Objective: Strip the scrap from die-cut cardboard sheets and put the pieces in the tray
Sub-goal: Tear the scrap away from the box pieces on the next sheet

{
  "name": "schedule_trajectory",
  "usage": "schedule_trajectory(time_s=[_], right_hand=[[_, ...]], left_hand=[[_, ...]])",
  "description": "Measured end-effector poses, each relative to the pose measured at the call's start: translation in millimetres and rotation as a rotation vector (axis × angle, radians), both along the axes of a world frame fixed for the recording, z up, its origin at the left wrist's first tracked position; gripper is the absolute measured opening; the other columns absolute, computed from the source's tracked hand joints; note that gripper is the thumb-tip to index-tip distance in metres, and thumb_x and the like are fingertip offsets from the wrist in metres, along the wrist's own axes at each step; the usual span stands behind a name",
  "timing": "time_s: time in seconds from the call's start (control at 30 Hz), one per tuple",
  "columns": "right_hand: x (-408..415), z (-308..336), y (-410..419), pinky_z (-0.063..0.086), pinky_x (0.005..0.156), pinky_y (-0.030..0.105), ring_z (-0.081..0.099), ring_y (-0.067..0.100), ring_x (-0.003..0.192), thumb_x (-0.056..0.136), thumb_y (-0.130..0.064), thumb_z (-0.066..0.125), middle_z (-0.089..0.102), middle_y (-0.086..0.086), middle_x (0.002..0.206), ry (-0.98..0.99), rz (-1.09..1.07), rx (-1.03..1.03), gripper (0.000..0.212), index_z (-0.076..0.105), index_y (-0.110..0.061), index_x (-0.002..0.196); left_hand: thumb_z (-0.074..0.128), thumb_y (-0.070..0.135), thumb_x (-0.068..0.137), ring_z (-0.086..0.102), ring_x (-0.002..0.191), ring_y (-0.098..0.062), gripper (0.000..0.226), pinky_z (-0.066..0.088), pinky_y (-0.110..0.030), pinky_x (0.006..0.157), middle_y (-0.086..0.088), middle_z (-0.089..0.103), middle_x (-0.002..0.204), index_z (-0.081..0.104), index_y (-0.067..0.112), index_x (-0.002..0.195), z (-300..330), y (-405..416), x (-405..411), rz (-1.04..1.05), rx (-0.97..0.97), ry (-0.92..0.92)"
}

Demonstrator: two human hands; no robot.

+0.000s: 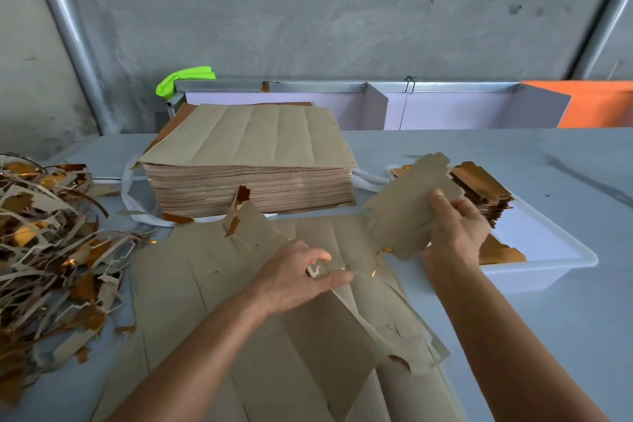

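Right hand [455, 229] grips cut piece [407, 212] | left hand [294, 276] pinches scrap [317, 270]

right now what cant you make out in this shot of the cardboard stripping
Head view only:
- Tray: its far part is hidden by the stacked pieces and the piece the right hand holds.
- Scrap pinched by the left hand: mostly covered by fingers.
- Scrap pile: cut off by the left edge.
- Sheet: near end cut off by the bottom edge.

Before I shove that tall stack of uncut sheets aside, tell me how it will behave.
The stack of sheets is thick and dense, so probably heavy and slow to slide. Its loose top sheets may shear off instead. The white strap lying under it could drag along.
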State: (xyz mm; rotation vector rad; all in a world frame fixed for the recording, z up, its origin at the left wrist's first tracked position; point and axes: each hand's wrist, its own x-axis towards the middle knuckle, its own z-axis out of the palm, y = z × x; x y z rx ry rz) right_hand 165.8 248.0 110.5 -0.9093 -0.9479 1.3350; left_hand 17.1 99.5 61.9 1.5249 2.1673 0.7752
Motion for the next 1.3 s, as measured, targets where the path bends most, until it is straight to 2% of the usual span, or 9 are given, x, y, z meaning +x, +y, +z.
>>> schedule_trajectory(time_s=[0.13, 0.27, 0.33, 0.5, 0.73, 0.83, 0.97, 1.1, 1.3], right_hand=[[-21.4, -2.7, -23.6, 0.046, 0.056, 0.02, 0.05, 0.003, 0.054, 0.09, -0.012, 0.061, 0.058, -0.006, 0.059, 0.014, 0.074, 0.049, 0.02, 0.06, -0.005, 0.071], [-33.5, -7.6, -39.3, 0.034, 0.04, 0.01, 0.037, 0.001, 0.04, 0.09, -0.013, 0.061, 0.046, -0.008, 0.049, 0.029, 0.145, 0.037, 0.035, 0.043, -0.013, 0.06], [-31.9, -4.0, -38.1, 0.036, 0.042, 0.012, 0.039, 0.002, 0.042, 0.09, -0.012, 0.062, 0.047, -0.006, 0.052, 0.045, 0.132, 0.02, 0.031, 0.046, -0.012, 0.063], [-16.6, 7.2, -14.4, 0.047, 0.061, 0.02, 0.054, 0.003, 0.058, 0.092, -0.014, 0.059, 0.06, -0.005, 0.071, 0.034, 0.03, 0.021, 0.021, 0.056, -0.016, 0.071], [4.8, -11.7, 8.9, 0.046, 0.074, 0.036, 0.05, 0.018, 0.078, 0.092, -0.009, 0.044, 0.053, -0.001, 0.088, -0.505, 0.051, 0.236, 0.017, 0.053, -0.016, 0.105], [12.4, -23.2, 11.5, 0.044, 0.081, 0.037, 0.052, 0.014, 0.087, 0.092, -0.002, 0.041, 0.049, -0.003, 0.108, -0.603, 0.081, 0.27, 0.047, 0.044, -0.028, 0.132], [15.7, -33.8, 10.8, 0.048, 0.086, 0.041, 0.053, 0.017, 0.093, 0.088, 0.004, 0.038, 0.05, -0.002, 0.11, -0.667, 0.135, 0.241, 0.053, 0.051, -0.027, 0.13], [17.3, -46.9, 6.0, 0.048, 0.083, 0.038, 0.049, 0.022, 0.103, 0.088, 0.005, 0.036, 0.048, -0.001, 0.116, -0.776, 0.253, 0.242, 0.052, 0.056, -0.024, 0.127], [35.2, -48.6, 13.4, 0.046, 0.079, 0.037, 0.049, 0.022, 0.1, 0.091, 0.004, 0.034, 0.049, -0.002, 0.113, -0.755, 0.271, 0.208, 0.049, 0.061, -0.024, 0.12]], left_hand=[[0.046, 0.089, 0.052, 0.036, 0.109, -0.005, 0.094, 0.034, -0.024, 0.091, 0.011, 0.042, 0.11, 0.057, 0.027, 0.122, -3.8, 13.2, 22.0, 0.112, 0.063, 0.01], [0.068, 0.046, 0.081, 0.051, 0.094, -0.015, 0.038, 0.044, -0.033, 0.087, -0.001, 0.056, 0.092, 0.067, 0.009, 0.085, -11.5, 25.5, 34.6, 0.226, 0.246, -0.079], [0.056, 0.023, 0.093, 0.057, 0.085, -0.021, 0.03, 0.047, -0.034, 0.083, -0.009, 0.058, 0.085, 0.069, -0.001, 0.08, -12.9, 21.3, 35.8, 0.198, 0.289, -0.209], [0.044, 0.014, 0.099, 0.055, 0.064, -0.006, 0.041, 0.046, -0.018, 0.065, -0.014, 0.065, 0.079, 0.056, 0.008, 0.06, -22.6, -13.5, 20.7, 0.184, 0.382, -0.438], [0.046, 0.023, 0.092, 0.057, 0.058, -0.015, 0.033, 0.055, -0.025, 0.064, -0.009, 0.056, 0.059, 0.049, 0.004, 0.065, -30.0, -44.5, -15.3, 0.336, 0.633, -1.029], [0.043, 0.009, 0.099, 0.046, 0.047, -0.01, 0.023, 0.043, -0.022, 0.048, -0.008, 0.056, 0.068, 0.057, 0.006, 0.081, -34.4, -38.0, -11.2, 0.398, 0.494, -0.623], [0.047, -0.006, 0.085, 0.056, 0.088, -0.014, 0.054, 0.045, -0.021, 0.081, 0.003, 0.047, 0.119, 0.048, 0.022, 0.132, -32.1, -20.1, 11.3, 0.143, 0.262, 0.014], [0.066, 0.03, 0.082, 0.048, 0.115, -0.01, 0.08, 0.042, -0.025, 0.095, 0.014, 0.033, 0.135, 0.019, 0.045, 0.145, -37.7, -6.5, 35.4, -0.074, -0.001, 0.155], [0.054, 0.029, 0.094, 0.057, 0.106, -0.018, 0.027, 0.039, -0.025, 0.086, 0.0, 0.063, 0.112, 0.062, 0.025, 0.119, -57.3, -0.7, 51.8, -0.021, -0.011, 0.236]])
